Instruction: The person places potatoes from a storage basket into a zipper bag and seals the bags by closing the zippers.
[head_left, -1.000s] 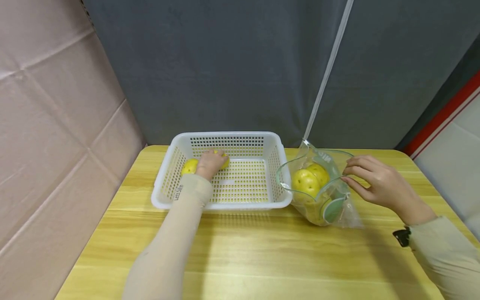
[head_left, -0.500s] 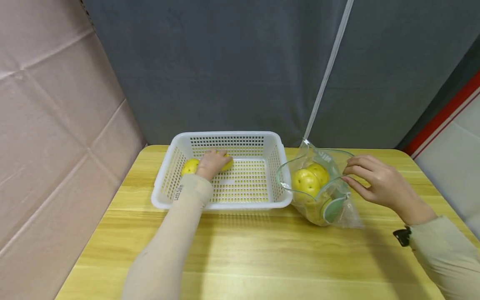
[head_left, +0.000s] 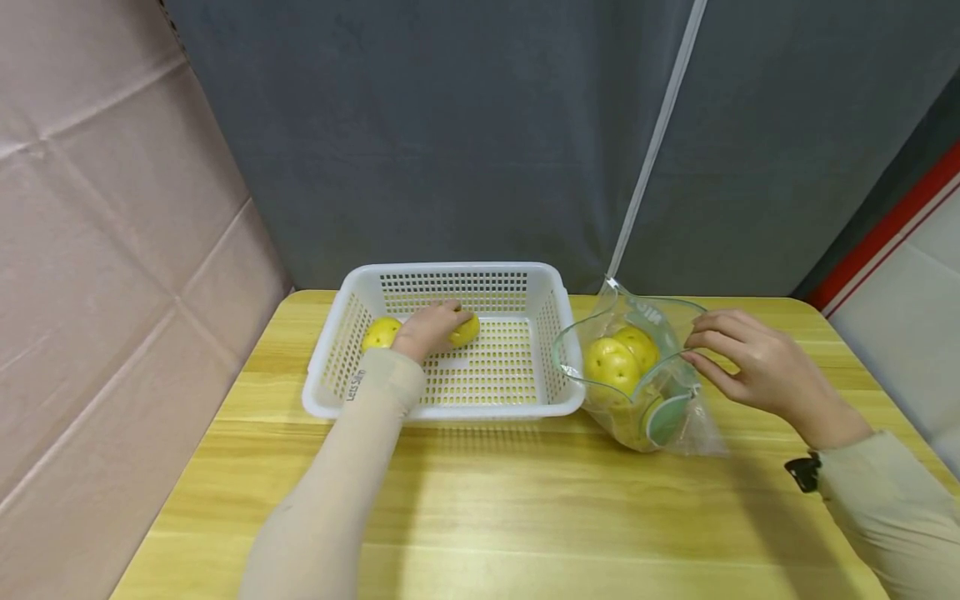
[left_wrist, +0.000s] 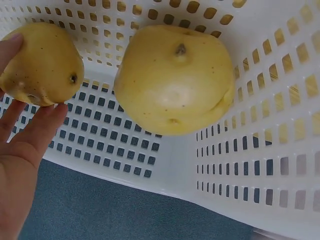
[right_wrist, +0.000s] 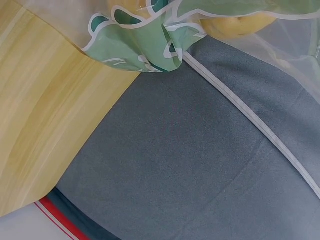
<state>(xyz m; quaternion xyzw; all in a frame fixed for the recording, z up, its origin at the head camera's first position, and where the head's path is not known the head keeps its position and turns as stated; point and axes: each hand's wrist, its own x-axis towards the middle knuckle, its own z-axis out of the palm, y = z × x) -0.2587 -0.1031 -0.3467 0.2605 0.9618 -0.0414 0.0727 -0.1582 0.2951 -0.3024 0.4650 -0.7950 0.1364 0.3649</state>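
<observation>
Inside the white plastic basket (head_left: 457, 412), my left hand (head_left: 427, 331) holds a yellow potato (head_left: 465, 331) between thumb and fingers; the left wrist view shows the fingers (left_wrist: 35, 130) against its side. A second potato (left_wrist: 175, 80) lies apart, in the basket's left corner. On the right, my right hand (head_left: 757, 371) pinches the rim of a clear plastic bag (head_left: 667, 421) with green printing, keeping its mouth spread. Several potatoes (head_left: 613, 365) sit in the bag. The right hand itself is outside the right wrist view, where the bag's printed side appears at the top.
Basket and bag stand side by side on a wooden table (head_left: 510, 508), the bag's rim next to the basket's right wall. Behind the table hangs a grey curtain (head_left: 450, 150) with a white strip (head_left: 656, 142). A pale pink cloth wall (head_left: 112, 250) borders the left.
My left hand has shifted slightly to the right within the basket, and the potato in it has moved right too. My right hand and the bag stay in place.
</observation>
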